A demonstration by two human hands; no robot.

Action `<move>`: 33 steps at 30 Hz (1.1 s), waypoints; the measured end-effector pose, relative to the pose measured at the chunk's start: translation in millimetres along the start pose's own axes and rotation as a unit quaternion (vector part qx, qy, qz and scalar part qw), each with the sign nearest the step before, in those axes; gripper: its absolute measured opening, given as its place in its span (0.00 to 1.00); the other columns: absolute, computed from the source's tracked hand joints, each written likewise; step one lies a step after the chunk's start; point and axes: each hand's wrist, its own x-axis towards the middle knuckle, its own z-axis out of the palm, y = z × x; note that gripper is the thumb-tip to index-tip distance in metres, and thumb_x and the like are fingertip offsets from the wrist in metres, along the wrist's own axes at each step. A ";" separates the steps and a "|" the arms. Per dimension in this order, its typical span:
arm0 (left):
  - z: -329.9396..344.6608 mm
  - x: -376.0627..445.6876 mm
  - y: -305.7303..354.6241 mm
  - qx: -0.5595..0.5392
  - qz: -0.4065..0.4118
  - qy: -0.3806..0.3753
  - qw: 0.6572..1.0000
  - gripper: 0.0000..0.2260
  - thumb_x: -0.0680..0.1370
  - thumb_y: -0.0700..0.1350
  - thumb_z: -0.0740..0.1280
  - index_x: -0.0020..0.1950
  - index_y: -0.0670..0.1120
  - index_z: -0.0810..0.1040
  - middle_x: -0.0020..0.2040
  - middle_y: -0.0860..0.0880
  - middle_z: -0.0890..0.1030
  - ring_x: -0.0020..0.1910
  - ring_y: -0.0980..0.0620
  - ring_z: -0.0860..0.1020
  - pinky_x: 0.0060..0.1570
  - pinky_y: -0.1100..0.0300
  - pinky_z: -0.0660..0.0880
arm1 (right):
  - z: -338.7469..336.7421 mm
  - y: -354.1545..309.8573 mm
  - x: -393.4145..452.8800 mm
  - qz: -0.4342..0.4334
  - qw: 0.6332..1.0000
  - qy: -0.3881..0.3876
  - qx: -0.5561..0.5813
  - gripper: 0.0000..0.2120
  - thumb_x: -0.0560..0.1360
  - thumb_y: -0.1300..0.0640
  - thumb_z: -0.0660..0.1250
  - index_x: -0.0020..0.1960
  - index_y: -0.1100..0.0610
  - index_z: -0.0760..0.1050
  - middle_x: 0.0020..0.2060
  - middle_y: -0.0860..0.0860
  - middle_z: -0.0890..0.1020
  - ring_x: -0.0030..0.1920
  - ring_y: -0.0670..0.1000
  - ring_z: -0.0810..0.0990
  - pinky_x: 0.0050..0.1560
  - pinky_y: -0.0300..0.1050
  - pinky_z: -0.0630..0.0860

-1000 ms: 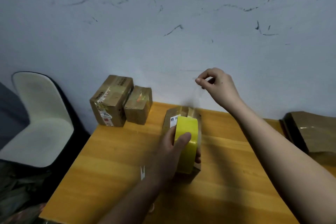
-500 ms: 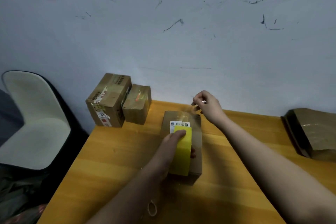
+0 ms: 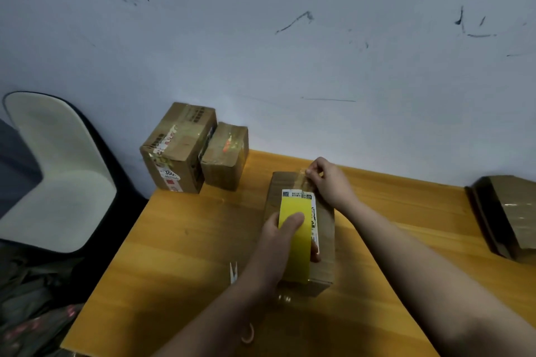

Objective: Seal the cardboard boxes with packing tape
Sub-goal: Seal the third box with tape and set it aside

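While left hand (image 3: 278,243) grips the yellow packing-tape roll (image 3: 295,243) on the brown cardboard box (image 3: 326,229), right hand (image 3: 327,182) pinches clear tape end (image 3: 303,175) — at box's far edge. Box rests on orange wooden table (image 3: 174,255).

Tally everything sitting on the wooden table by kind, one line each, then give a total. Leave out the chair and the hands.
Cardboard boxes: 4: large box, small box, middle box, right-edge box
Yellow tape rolls: 1: tape roll, in the left hand's grip
Small white objects: 1: white object, too small to identify
Total: 6
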 end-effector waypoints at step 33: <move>1.8 3.8 4.2 0.037 -0.017 -0.039 0.998 0.10 0.80 0.47 0.61 0.60 0.44 0.70 0.34 0.44 0.80 0.29 0.49 0.79 0.32 0.58 0.77 | -87.4 -58.3 -9.1 -0.004 0.965 0.132 0.226 0.04 0.77 0.60 0.67 0.45 0.61 0.78 0.33 0.51 0.82 0.29 0.45 0.81 0.33 0.40 0.72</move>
